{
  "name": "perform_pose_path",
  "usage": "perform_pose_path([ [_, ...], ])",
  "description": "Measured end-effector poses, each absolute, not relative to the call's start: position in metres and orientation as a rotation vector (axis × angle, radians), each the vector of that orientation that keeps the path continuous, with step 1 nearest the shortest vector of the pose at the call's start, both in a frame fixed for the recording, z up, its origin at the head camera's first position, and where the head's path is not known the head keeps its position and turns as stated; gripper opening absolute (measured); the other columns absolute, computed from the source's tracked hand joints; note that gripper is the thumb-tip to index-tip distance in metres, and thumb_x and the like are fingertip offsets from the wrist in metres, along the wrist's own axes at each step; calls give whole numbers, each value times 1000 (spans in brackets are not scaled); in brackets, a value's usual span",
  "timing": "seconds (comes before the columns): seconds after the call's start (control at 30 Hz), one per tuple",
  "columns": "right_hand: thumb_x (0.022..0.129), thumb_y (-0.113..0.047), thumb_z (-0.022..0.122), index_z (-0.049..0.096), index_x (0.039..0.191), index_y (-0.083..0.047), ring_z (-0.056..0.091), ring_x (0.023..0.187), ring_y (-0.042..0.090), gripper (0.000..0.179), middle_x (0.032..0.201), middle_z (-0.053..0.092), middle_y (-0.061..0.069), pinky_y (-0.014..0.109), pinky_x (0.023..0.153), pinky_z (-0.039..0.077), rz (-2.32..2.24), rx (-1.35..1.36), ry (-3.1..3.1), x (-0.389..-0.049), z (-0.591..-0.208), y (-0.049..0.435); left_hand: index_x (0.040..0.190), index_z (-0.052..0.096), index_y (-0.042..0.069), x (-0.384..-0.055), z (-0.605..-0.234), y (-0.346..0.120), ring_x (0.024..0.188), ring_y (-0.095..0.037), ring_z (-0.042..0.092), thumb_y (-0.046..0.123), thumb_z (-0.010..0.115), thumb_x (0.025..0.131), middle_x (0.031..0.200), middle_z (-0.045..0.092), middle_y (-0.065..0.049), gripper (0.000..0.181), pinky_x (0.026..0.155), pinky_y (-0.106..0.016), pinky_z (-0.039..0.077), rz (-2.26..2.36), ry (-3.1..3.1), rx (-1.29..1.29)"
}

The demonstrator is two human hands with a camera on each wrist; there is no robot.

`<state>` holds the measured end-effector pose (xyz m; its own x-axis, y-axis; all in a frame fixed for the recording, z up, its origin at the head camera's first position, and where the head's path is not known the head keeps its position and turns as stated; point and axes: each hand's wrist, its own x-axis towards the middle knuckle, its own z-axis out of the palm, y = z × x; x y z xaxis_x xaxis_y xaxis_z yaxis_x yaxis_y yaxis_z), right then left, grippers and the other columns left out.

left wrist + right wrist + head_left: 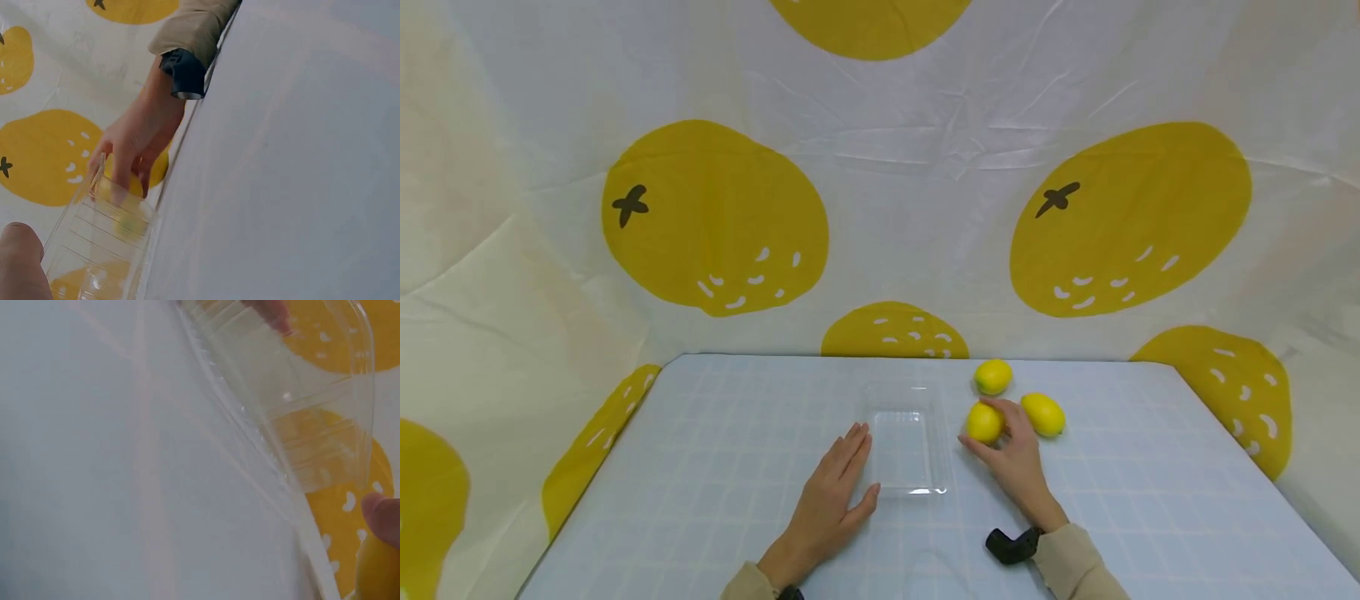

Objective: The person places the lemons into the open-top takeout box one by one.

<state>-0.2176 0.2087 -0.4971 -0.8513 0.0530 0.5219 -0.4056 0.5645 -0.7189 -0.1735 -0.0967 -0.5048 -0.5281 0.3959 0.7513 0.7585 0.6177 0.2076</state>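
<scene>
A clear plastic container stands on the table, its open top facing up. My left hand lies along its left side with the fingers straight, fingertips right at the wall. To the right of the container, my right hand grips a lemon between thumb and fingers. That lemon shows at the edge of the right wrist view under the thumb. Behind it sits a second lemon, and a third lemon rests just right of the right hand's fingers.
A pale checked cloth covers the table. Behind and at both sides hangs a white curtain printed with big yellow fruit. The right wrist carries a black device near the sleeve.
</scene>
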Motion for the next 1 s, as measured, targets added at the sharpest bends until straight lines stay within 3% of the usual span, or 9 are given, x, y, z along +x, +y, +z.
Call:
perform_pose_path([
  [0.37,71,-18,90,60,129,-13,50,115,21,65,129,56,7,50,90,50,1317,284,-2286,-219,-455,186,138,51,-11,-173,-505,-96,133,-38,48,32,50,100,144,50,-23,57,114,-42,34,-676,-2161,-900],
  [0.6,75,-17,87,59,130,-15,49,118,22,62,131,55,5,51,96,50,1398,334,-2312,-224,-429,162,138,51,-10,-173,-506,-96,134,-37,47,36,45,102,145,49,-22,59,112,-46,37,-674,-2167,-891],
  [0.83,76,-22,87,60,130,-13,49,123,27,61,137,53,9,50,94,50,1413,388,-2424,-232,-412,137,140,49,-9,-173,-507,-97,134,-36,47,36,46,102,145,49,-22,58,116,-40,33,-677,-2164,-906],
  [1.0,74,-25,88,61,128,-15,52,113,27,61,130,56,10,48,94,50,1424,382,-2564,-237,-406,121,140,49,-9,-173,-507,-97,134,-35,47,36,44,102,146,49,-22,59,114,-44,35,-683,-2158,-903],
])
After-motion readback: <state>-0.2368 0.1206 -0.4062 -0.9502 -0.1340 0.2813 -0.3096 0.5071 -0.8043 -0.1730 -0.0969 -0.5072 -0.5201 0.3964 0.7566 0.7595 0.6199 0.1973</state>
